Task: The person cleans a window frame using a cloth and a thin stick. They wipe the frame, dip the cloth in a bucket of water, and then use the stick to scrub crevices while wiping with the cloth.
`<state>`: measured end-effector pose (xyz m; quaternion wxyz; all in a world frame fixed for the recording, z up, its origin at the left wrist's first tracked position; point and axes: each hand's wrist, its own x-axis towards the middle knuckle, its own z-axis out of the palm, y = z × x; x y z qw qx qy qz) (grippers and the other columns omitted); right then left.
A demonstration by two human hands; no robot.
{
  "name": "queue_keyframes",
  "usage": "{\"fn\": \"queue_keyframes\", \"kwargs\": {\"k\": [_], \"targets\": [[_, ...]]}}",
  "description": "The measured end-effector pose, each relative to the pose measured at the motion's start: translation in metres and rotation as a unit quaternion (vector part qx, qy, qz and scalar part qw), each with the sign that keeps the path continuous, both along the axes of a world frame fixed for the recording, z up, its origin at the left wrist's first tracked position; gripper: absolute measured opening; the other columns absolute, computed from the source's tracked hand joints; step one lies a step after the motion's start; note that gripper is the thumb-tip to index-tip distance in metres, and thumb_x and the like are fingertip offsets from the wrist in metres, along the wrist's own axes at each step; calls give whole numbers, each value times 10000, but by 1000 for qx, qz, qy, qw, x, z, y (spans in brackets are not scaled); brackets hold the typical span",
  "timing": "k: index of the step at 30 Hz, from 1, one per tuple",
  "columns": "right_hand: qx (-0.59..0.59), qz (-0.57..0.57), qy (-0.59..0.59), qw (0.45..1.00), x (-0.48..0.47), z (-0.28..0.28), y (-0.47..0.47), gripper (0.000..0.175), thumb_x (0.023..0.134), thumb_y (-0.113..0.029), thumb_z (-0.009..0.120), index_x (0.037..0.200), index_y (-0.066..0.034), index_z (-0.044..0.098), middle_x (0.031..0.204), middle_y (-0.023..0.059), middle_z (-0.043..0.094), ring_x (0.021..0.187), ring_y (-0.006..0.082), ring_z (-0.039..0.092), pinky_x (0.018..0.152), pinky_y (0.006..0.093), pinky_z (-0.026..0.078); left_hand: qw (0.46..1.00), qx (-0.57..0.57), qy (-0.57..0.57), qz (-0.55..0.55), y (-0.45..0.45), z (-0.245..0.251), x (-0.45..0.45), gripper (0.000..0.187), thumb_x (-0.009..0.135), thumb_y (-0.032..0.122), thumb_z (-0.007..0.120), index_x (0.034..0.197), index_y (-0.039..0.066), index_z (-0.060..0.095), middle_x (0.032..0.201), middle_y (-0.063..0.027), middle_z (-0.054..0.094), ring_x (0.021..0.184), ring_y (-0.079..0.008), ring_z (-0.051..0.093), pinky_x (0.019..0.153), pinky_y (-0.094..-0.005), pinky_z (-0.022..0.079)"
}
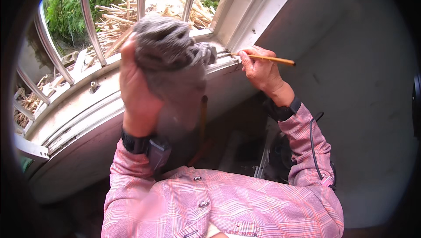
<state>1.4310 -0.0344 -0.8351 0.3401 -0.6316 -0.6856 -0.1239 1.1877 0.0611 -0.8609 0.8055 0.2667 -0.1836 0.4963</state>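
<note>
My left hand is raised in front of the window, gripping a bunched grey cloth that is partly blurred. Loose folds of the cloth hang toward the right, over part of the window sill. Pinched in the fingers of my right hand is a thin wooden stick with a dark end. Its other tip points down into the corner of the window track, where the sill meets the side frame. Whether the tip touches the track I cannot tell.
Curved metal bars stand along the outer side of the sill. Beyond them lies a pile of cut sticks before green plants. A grey wall rises at the right. A black cable runs along my right sleeve.
</note>
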Motion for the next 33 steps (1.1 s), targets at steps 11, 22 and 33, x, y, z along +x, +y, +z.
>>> {"fn": "queue_keyframes", "kwargs": {"k": [11, 22, 33], "targets": [[-136, -58, -28, 989, -8, -8, 35, 138, 851, -100, 559, 753, -23, 619, 660, 149, 605, 636, 316, 612, 592, 352, 488, 762, 196, 336, 518, -8, -65, -61, 291, 804, 100, 542, 1049, -57, 548, 889, -114, 609, 810, -195, 566, 763, -282, 453], [-186, -159, -43, 969, -10, 12, 41, 216, 909, -166, 522, 826, -18, 655, 634, 96, 647, 606, 214, 657, 593, 320, 513, 790, 330, 198, 476, 11, -49, -54, 274, 732, 61, 654, 962, -43, 547, 795, -171, 568, 655, -303, 579, 583, -336, 473], [-215, -173, -68, 959, -8, 12, 42, 223, 893, -166, 539, 804, 3, 656, 627, 122, 647, 616, 210, 674, 609, 313, 521, 788, 340, 203, 471, 11, -48, -53, 273, 765, 142, 691, 931, -32, 562, 785, -154, 590, 627, -294, 597, 542, -343, 485]]}}
